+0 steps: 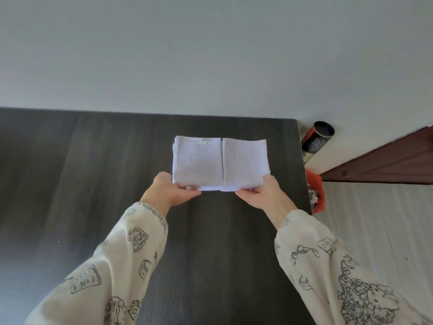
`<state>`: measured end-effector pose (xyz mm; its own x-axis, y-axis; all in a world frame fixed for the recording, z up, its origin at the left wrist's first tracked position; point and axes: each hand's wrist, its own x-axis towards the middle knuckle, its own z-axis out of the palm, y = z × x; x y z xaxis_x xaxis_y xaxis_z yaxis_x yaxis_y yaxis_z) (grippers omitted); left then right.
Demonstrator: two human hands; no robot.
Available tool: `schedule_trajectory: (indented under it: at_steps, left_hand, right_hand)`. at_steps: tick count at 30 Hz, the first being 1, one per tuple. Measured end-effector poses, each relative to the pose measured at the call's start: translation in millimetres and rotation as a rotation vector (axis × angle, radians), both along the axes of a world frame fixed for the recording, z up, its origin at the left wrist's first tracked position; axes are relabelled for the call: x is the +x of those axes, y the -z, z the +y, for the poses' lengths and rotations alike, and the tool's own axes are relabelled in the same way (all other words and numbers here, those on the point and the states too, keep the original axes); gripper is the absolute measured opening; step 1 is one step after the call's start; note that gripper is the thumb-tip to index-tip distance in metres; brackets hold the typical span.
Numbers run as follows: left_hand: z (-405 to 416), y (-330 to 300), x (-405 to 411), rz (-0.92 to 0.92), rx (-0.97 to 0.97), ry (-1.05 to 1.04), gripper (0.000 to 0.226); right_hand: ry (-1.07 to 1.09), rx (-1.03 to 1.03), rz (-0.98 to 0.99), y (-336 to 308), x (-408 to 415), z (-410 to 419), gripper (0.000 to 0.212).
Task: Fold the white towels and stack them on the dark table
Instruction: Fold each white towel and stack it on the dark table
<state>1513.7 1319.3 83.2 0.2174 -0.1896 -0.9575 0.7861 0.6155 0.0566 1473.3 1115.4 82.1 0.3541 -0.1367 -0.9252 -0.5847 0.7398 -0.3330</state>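
Pale wall (210,50) fills the upper half of the frame, and below it the dark table (93,174) spreads across the left and middle. At lower left a cream sleeve (112,266) printed with dark line drawings leads up to the left hand (167,191), which pinches the near left corner of the white towel (220,164), thumb on top and fingers tucked underneath. That towel lies folded in the centre of the frame on the table, its 2 flaps meeting at a seam down the middle, with a small tag (204,141) at the far edge of the left flap. More layers of white cloth show at its left and near edges; whether they are separate towels I cannot tell. The right hand (262,195) grips the near right corner the same way. At the right, past the table's edge, a red and black can (316,139) leans against the wall above an orange object (316,191).
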Motion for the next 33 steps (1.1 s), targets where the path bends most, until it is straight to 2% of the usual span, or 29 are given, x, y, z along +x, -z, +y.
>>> schedule_trajectory:
  at_steps: [2,3,4,5,7,11,13,16,19,20,21,23,26,27,28,30,33]
  left_hand:
    - [-6.8,-4.1,27.5,-0.038,0.159,0.197,0.045]
    - [-5.5,-4.0,40.9,-0.027,0.117,0.160,0.040]
    - [-5.3,-2.4,52.7,-0.077,0.069,0.116,0.025]
    - [-5.0,1.1,63.9,-0.038,-0.006,0.041,0.013]
    - [-9.8,4.0,81.4,-0.002,-0.001,-0.030,0.020]
    - [-17.3,-1.9,102.7,-0.069,0.024,-0.024,0.036]
    - [-18.7,-0.7,110.4,-0.086,0.069,-0.028,0.038]
    - [-18.2,-2.5,113.2,-0.093,0.161,0.073,0.040]
    - [-9.4,2.9,108.2,-0.066,0.105,0.113,0.053]
    - [-7.7,2.5,106.3,-0.082,0.140,0.166,0.045]
    - [-5.8,3.9,104.5,-0.097,0.178,0.206,0.041]
    - [-2.4,7.8,102.7,-0.129,0.313,0.262,0.053]
    - [0.0,17.2,113.2,-0.277,0.767,0.418,0.053]
    - [-1.7,19.5,118.0,-0.359,0.865,0.475,0.052]
    - [-5.5,19.1,121.2,-0.435,0.864,0.500,0.051]
    - [-11.7,23.3,125.0,-0.546,0.717,0.537,0.052]
    - [-13.8,34.5,127.3,-0.581,0.615,0.648,0.068]
  right_hand:
    - [0.049,-0.004,-0.027,0.6,23.6,-4.7,0.050]
    - [0.036,-0.008,-0.049,-4.8,35.1,-5.0,0.048]
    - [-0.004,-0.033,-0.059,-1.5,44.3,-6.6,0.044]
    - [-0.063,-0.064,-0.068,-3.2,52.5,-7.7,0.040]
    - [-0.088,-0.059,-0.084,2.4,67.4,-13.8,0.036]
    - [0.063,-0.005,-0.060,1.6,93.5,-15.6,0.034]
    - [0.063,-0.029,-0.073,-0.3,100.4,-16.1,0.032]
    - [0.069,-0.001,-0.079,0.5,105.8,-15.1,0.030]
    - [0.103,0.071,-0.023,2.2,101.7,-18.9,0.042]
    - [0.093,0.061,0.006,1.5,98.4,-21.5,0.047]
    - [0.072,0.026,0.031,0.9,94.4,-25.6,0.049]
    - [0.013,-0.131,0.059,4.0,87.2,-35.8,0.049]
    - [-0.154,-0.592,0.050,10.9,91.2,-51.2,0.048]
    - [-0.247,-0.703,0.016,12.3,96.0,-54.2,0.048]
    - [-0.313,-0.751,-0.028,14.0,102.1,-55.6,0.049]
    - [-0.401,-0.647,-0.079,15.3,110.4,-55.7,0.054]
    - [-0.535,-0.567,-0.120,17.9,116.4,-48.8,0.061]
